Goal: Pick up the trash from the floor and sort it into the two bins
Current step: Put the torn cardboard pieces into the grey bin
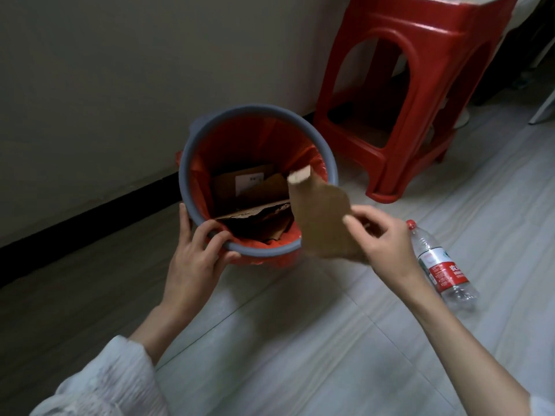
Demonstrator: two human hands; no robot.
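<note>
We see the left hand (195,259) curled over the near rim of a round grey bin (258,112), fingers hooked inside the edge and thumb outside, its grip pressed onto that rim. The bin stands on the floor (300,340) close to the wall (150,55) and is lined with a red bag (240,145) that spills over its lip. Inside we make out flat pieces of cardboard (249,187), one bearing a white label, with darker crumpled scraps toward the near side.

The right hand (381,235) pinches a torn piece of brown cardboard (321,211) between thumb and fingertips. The piece hangs over the right edge of the bin, its upper tip, which carries a pale patch, above the opening; it is blurred, so we cannot tell whether it touches the rim.

A clear plastic bottle (441,265) with a red cap and red label lies on its side on the floor just right of the right wrist, apart from the bin. A red plastic stool (420,85) stands against the wall behind and to the right of the bin. A white sleeve (105,382) covers the left forearm.
</note>
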